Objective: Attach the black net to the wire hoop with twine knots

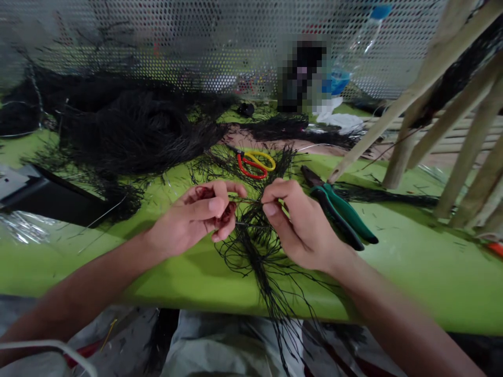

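Observation:
My left hand (184, 220) is closed around a small reddish-brown tangle of thread or wire (229, 211), its thumb on top. Opposite it, my right hand (301, 222) pinches a thin dark strand (249, 200) that stretches between the two hands. Beneath them lies a bundle of black cords (257, 262), looped in the middle and trailing over the table's front edge. Just beyond my fingers are scissors (251, 163) with one red and one yellow handle. Green-and-black-handled pliers (346, 212) rest right of my right hand.
A large heap of black fibre (129, 125) covers the back left of the green table (416, 283). At left are a black box-like object (58, 196) and silvery wire pieces (23, 226). Wooden sticks (396, 104) slant in from the right; a plastic bottle (359, 44) stands by the perforated panel (173, 52).

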`<state>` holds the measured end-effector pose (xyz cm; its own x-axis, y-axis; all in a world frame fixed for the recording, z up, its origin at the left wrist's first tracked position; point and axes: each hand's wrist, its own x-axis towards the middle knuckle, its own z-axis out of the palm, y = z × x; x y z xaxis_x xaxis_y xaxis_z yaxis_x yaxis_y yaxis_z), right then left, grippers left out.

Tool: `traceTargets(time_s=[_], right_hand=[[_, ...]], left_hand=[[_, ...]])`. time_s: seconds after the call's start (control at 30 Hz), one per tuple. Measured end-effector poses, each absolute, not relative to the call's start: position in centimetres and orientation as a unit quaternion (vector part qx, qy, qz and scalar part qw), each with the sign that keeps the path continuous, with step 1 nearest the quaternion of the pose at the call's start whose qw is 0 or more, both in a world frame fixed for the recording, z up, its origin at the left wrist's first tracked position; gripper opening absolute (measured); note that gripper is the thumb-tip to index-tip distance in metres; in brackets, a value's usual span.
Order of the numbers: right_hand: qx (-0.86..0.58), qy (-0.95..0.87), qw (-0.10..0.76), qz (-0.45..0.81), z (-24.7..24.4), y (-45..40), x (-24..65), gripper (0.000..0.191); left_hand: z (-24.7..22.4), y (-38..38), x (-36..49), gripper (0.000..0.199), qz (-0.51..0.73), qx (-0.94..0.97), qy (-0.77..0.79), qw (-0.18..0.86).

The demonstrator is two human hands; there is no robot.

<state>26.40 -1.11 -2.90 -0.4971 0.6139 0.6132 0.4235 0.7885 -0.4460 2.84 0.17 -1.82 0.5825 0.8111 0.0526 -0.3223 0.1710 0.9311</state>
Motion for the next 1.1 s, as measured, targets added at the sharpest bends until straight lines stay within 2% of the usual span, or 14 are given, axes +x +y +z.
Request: traceTargets(time_s=[0.13, 0.23, 0.37, 0.47, 0.57, 0.77, 0.93, 1.0, 1.1], right_hand=[[-0.321, -0.890, 0.322, -0.045, -2.8, -0.7, 26.8, 0.019], [-0.304, -0.894, 0.325, -0.058, -2.7, -0.8, 26.8, 0.007], [-0.293, -0.862, 0.406, 0.082, -2.3, -1.0, 26.6, 0.010], [-0.296, -0.801, 0.464, 0.235, -2.0, -0.9, 27.1, 0.014], [-0.292, -0.745, 0.501, 0.329, -2.2, -0.6, 27.8, 0.017], [-0.258, -0.694, 0.532, 0.410, -2.6, 0.1, 28.1, 0.029], [-0.216, -0.646, 0.540, 0.494, -2.2, 0.4, 27.8, 0.027], [-0.197, -0.632, 0.534, 0.527, -2.1, 0.4, 27.7, 0.025], [-0.173, -0.619, 0.533, 0.550, -1.9, 0.4, 27.7, 0.027]], left_hand=[[-1.1, 0.4, 2.4, 0.059, 0.412, 0.534, 0.230, 0.702], [-0.9, 0.4, 2.2, 0.055, 0.404, 0.528, 0.237, 0.708], [-1.2, 0.5, 2.3, 0.035, 0.408, 0.485, 0.223, 0.740], [-1.6, 0.7, 2.3, 0.035, 0.425, 0.461, 0.228, 0.745], [-1.7, 1.0, 2.3, 0.035, 0.433, 0.441, 0.240, 0.748], [-1.5, 1.2, 2.7, 0.048, 0.443, 0.428, 0.277, 0.737], [-1.6, 1.1, 2.9, 0.054, 0.431, 0.425, 0.294, 0.740], [-1.6, 1.1, 2.9, 0.049, 0.413, 0.438, 0.288, 0.745], [-1.6, 1.1, 2.6, 0.030, 0.392, 0.451, 0.264, 0.757]])
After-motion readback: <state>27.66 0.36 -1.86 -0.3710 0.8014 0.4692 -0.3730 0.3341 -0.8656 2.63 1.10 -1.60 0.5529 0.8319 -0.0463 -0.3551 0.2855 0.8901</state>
